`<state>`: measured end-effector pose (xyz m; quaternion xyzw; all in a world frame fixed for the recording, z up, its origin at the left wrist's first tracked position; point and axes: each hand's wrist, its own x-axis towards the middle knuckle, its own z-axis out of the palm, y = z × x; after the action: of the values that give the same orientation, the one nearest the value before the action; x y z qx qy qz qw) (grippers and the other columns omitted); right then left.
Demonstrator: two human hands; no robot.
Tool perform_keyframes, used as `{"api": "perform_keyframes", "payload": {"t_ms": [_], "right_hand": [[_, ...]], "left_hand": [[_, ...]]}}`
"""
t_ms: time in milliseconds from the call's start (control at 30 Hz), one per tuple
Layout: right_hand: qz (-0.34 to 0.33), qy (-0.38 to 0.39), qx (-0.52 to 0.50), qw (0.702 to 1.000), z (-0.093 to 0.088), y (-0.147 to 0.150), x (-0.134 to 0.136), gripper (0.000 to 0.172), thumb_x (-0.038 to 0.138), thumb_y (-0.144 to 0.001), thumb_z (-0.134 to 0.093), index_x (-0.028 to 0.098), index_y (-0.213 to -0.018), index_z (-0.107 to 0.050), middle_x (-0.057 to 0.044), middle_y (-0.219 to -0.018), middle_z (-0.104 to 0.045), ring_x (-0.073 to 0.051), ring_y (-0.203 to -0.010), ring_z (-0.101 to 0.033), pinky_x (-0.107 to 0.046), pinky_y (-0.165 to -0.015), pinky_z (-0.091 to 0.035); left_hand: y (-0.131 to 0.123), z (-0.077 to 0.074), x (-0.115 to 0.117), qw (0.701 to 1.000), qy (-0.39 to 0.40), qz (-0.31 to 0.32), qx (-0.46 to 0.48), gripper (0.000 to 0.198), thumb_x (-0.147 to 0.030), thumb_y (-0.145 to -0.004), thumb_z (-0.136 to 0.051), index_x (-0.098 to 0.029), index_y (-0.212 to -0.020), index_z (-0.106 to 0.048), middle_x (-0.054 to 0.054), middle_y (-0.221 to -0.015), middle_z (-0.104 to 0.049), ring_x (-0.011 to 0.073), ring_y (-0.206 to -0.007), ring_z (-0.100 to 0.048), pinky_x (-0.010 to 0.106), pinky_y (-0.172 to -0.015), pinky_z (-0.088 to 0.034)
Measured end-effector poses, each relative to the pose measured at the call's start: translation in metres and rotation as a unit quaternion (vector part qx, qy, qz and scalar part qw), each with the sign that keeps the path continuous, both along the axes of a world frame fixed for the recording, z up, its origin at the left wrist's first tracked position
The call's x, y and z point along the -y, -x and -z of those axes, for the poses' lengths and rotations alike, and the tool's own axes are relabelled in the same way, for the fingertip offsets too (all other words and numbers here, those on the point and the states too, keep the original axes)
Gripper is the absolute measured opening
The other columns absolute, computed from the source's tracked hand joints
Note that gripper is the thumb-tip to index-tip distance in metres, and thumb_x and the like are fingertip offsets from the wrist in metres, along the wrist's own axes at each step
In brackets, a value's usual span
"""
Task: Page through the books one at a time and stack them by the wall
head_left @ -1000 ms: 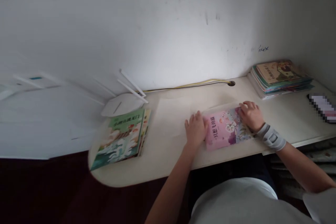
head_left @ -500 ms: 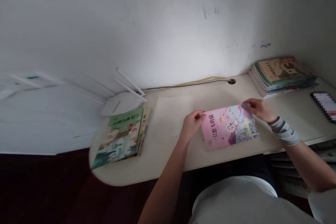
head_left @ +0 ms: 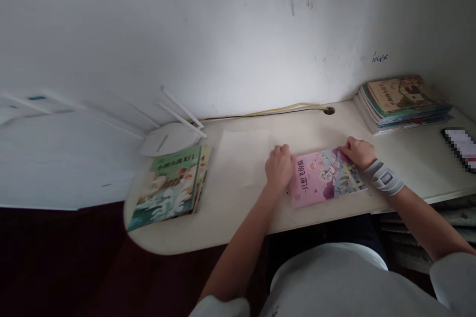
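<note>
A pink picture book (head_left: 310, 183) with a white cat on its cover lies on the white desk (head_left: 238, 213) in front of me. At its upper left edge is my left hand (head_left: 279, 166), fingers curled inward; their tips are hidden, so what they grip cannot be made out. My right hand (head_left: 360, 152), with a grey band on its wrist, pinches the book's upper right edge with thumb and fingers. Left of my left hand is a pale, flat sheet (head_left: 243, 156), faint against the desktop.
At the left end, a green picture book (head_left: 169, 185) lies over other books beside a white router (head_left: 167, 138) with antennas. A stack of books (head_left: 403, 101) stands at the back right, near a phone (head_left: 459, 146). Cables (head_left: 260, 113) run along the wall into a desk hole (head_left: 329, 110).
My left hand has gone from pinching the book's upper left corner to a curled pose beside that edge. My right hand has shifted slightly left along the top edge. The book lies flatter.
</note>
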<state>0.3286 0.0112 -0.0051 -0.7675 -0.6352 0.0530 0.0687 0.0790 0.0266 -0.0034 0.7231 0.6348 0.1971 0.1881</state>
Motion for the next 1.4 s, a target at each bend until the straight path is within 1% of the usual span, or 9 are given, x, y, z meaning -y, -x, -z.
{"api": "perform_keyframes", "payload": {"t_ms": [100,200,433,733,900,1000,1167,1333,1400], "right_hand": [[-0.063,-0.083,0.083,0.991,-0.001,0.012,0.005,0.035,0.034,-0.085,-0.048,0.016,-0.114,-0.056,-0.016,-0.112,-0.060,-0.027,-0.100,-0.055,-0.036,-0.079,-0.042],[-0.176,-0.098,0.087,0.976,0.001,0.033,0.012,0.035,0.021,-0.089,-0.038,0.013,-0.118,-0.055,-0.016,-0.131,-0.050,-0.027,-0.121,-0.043,-0.043,-0.099,-0.030],[-0.330,-0.048,-0.018,0.943,0.017,0.070,0.031,0.075,0.059,-0.088,-0.022,0.005,-0.140,-0.028,-0.017,-0.145,-0.028,-0.028,-0.135,-0.023,-0.050,-0.106,-0.021],[-0.247,-0.029,0.070,0.966,0.027,0.003,0.027,0.070,0.058,-0.089,-0.023,0.010,-0.139,-0.032,-0.014,-0.146,-0.029,-0.027,-0.135,-0.022,-0.045,-0.106,-0.022],[-0.247,-0.040,0.068,0.966,0.028,0.004,0.027,0.066,0.054,-0.089,-0.027,0.009,-0.137,-0.036,-0.015,-0.143,-0.034,-0.028,-0.133,-0.028,-0.044,-0.105,-0.025],[-0.246,-0.054,0.071,0.965,0.027,0.009,0.028,0.064,0.051,-0.090,-0.030,0.006,-0.135,-0.039,-0.016,-0.140,-0.039,-0.028,-0.130,-0.032,-0.043,-0.105,-0.027],[-0.209,-0.142,0.105,0.962,0.024,0.022,0.045,0.051,0.041,-0.091,-0.037,0.007,-0.127,-0.049,-0.021,-0.137,-0.042,-0.031,-0.129,-0.035,-0.052,-0.103,-0.026],[-0.424,-0.202,0.072,0.880,0.027,0.040,0.087,0.052,0.048,-0.086,-0.046,0.012,-0.122,-0.053,-0.017,-0.125,-0.055,-0.027,-0.119,-0.047,-0.046,-0.100,-0.036],[-0.471,-0.205,0.065,0.856,0.030,0.044,0.099,0.047,0.044,-0.085,-0.050,0.013,-0.120,-0.055,-0.017,-0.125,-0.055,-0.027,-0.120,-0.047,-0.046,-0.099,-0.038]], "left_hand": [[-0.029,0.004,0.021,0.976,-0.105,0.093,-0.166,0.045,-0.025,-0.089,-0.031,-0.014,-0.132,-0.041,0.015,-0.145,-0.030,0.0299,-0.135,-0.020,0.051,-0.106,-0.019],[-0.054,0.013,0.038,0.962,-0.054,0.152,-0.218,0.056,-0.040,-0.092,-0.024,-0.010,-0.138,-0.031,0.018,-0.146,-0.027,0.0346,-0.136,-0.017,0.059,-0.104,-0.017],[-0.057,0.021,0.045,0.959,-0.031,0.184,-0.212,0.061,-0.040,-0.089,-0.029,-0.020,-0.145,-0.012,0.010,-0.150,-0.019,0.0344,-0.137,-0.010,0.058,-0.106,-0.014],[-0.033,0.026,0.038,0.977,-0.050,0.118,-0.172,0.057,-0.045,-0.091,-0.023,-0.016,-0.140,-0.029,0.012,-0.147,-0.028,0.0318,-0.135,-0.020,0.052,-0.108,-0.013],[-0.011,0.024,0.035,0.980,-0.068,0.077,-0.171,0.049,-0.039,-0.090,-0.029,-0.014,-0.131,-0.040,0.016,-0.137,-0.042,0.0301,-0.128,-0.031,0.050,-0.105,-0.018],[-0.011,0.016,0.026,0.975,-0.086,0.078,-0.188,0.039,-0.037,-0.090,-0.033,-0.013,-0.111,-0.055,0.016,-0.113,-0.056,0.0285,-0.112,-0.045,0.044,-0.097,-0.030],[-0.018,0.006,0.007,0.965,-0.097,0.087,-0.225,0.037,-0.039,-0.089,-0.036,-0.011,-0.096,-0.059,0.014,-0.095,-0.058,0.0263,-0.094,-0.053,0.036,-0.079,-0.040],[-0.012,0.011,0.001,0.971,-0.072,0.092,-0.207,0.037,-0.046,-0.087,-0.043,-0.014,-0.088,-0.061,0.011,-0.089,-0.058,0.0223,-0.088,-0.055,0.031,-0.075,-0.040],[-0.010,0.014,0.001,0.975,-0.071,0.094,-0.189,0.033,-0.044,-0.086,-0.045,-0.015,-0.087,-0.061,0.010,-0.090,-0.057,0.0213,-0.087,-0.055,0.030,-0.075,-0.040]]}}
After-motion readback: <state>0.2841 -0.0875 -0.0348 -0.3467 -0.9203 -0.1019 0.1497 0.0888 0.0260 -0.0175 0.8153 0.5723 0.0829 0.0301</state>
